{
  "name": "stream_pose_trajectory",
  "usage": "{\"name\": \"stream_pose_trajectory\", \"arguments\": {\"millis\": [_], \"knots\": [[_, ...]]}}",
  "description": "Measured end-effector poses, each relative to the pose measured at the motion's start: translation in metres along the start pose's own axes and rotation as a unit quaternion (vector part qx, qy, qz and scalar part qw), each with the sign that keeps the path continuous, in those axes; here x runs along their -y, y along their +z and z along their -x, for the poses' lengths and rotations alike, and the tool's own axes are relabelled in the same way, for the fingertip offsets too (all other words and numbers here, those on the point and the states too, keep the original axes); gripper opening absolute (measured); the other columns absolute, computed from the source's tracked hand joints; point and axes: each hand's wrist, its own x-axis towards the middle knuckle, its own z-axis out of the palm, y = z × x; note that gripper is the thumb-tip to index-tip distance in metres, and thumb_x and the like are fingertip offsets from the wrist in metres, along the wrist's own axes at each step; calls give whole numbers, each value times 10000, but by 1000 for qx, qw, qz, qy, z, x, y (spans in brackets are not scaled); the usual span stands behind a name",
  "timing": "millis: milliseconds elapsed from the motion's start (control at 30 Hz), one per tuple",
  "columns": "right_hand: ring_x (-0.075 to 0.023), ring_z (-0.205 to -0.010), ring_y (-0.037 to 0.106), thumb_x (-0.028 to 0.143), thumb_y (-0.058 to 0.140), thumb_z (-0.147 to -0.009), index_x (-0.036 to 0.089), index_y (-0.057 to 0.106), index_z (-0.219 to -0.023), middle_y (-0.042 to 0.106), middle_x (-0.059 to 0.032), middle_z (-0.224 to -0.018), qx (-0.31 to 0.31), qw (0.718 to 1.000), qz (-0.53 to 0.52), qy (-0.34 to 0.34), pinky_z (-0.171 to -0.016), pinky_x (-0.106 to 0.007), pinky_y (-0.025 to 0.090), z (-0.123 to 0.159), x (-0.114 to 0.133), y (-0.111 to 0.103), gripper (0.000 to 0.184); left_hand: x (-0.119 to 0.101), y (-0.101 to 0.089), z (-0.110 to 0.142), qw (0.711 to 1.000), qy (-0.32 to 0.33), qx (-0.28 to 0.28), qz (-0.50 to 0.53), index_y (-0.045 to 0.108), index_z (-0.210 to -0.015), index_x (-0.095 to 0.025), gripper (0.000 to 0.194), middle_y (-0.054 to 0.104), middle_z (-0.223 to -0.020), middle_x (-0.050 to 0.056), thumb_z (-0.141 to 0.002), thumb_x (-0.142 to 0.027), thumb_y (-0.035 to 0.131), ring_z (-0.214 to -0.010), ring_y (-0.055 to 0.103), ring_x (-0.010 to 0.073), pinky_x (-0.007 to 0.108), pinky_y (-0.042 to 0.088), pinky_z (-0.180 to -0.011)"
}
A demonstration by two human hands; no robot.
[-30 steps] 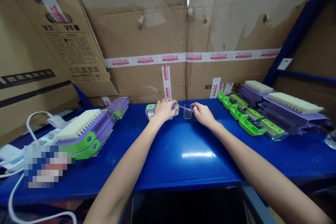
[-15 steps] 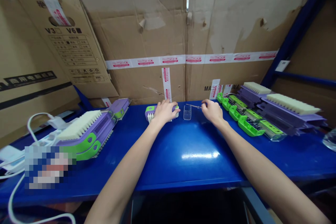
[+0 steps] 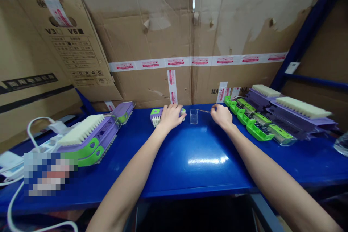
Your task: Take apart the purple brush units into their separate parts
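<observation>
My left hand [image 3: 170, 117] lies over a purple and green brush [image 3: 156, 115], fingers bent across its top and the thumb spread to the right. White bristles point down from the brush's near side, and the hand hides its middle. A small clear plastic cup [image 3: 194, 117] stands on the blue table just right of that hand. In the fingers of my right hand [image 3: 221, 116] is a thin metal tool [image 3: 204, 111], like tweezers, its tip pointing left beside the cup's rim. The end inside the fist is hidden.
At right is a row of bright green clips [image 3: 258, 130] with clear covers. Behind them lie purple brush heads [image 3: 304, 108] with cream pads. Another purple and green brush [image 3: 89, 139] sits at left, near white cables [image 3: 17, 195] and a power strip [image 3: 16, 168]. Cardboard [image 3: 152, 83] walls the back.
My right hand has shifted slightly right, and the metal tool's tip has moved right, away from above the cup. My left hand stays on the brush.
</observation>
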Motion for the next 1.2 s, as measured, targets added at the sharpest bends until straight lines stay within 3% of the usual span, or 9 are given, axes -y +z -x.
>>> {"name": "stream_pose_trajectory", "arguments": {"millis": [200,400,533,700,833,967,1200], "knots": [[-304,-1023,632,291,401,-867,194,667,-1116,665,-166,-1072,24,999,16,20,-826,-393,482,-2,-2,1,376,0,-1,2,1000,5,7,-1,580,-1123,-155,344,629,-1120,126,-879,-393,540,-1064,551,293,416,388,-873],[-299,-1038,631,340,429,-861,172,670,-1079,657,-170,-1121,90,993,78,6,-821,-381,485,0,-2,4,366,1,-3,1,1000,10,21,7,574,-1183,-204,360,617,-1124,104,-873,-386,555,-1067,545,287,409,405,-859],[-293,-1005,634,334,426,-868,158,656,-1109,668,-168,-1079,47,993,105,-22,-792,-366,482,5,2,2,377,1,-4,1,999,5,30,10,584,-1195,-230,363,613,-1115,105,-884,-414,549,-1060,544,283,407,407,-858],[-246,-1018,587,311,414,-898,176,641,-1137,687,-107,-1041,-40,978,11,-203,-858,-343,445,18,20,8,357,0,-3,2,1000,8,22,10,597,-1193,-235,364,616,-1120,107,-883,-421,554,-1058,547,286,404,407,-854],[-259,-1071,548,293,478,-873,191,600,-1207,667,-98,-1137,-24,947,-58,-315,-897,-388,425,33,41,24,370,0,-2,2,1000,6,21,9,591,-1224,-244,374,608,-1135,114,-895,-413,529,-1070,538,289,411,398,-874],[-259,-1107,560,256,501,-852,186,541,-1284,641,-99,-1216,10,943,-132,-305,-928,-412,432,37,55,35,439,1,-1,3,999,22,24,2,575,-1251,-254,373,601,-1131,108,-904,-369,503,-1065,534,275,401,392,-878],[-187,-1053,622,234,557,-806,196,590,-1214,687,-55,-1133,36,930,-263,-256,-959,-335,449,28,55,42,411,1,-1,3,999,44,19,9,586,-1241,-275,367,606,-1101,89,-888,-356,531,-1065,528,263,386,388,-876]]}}
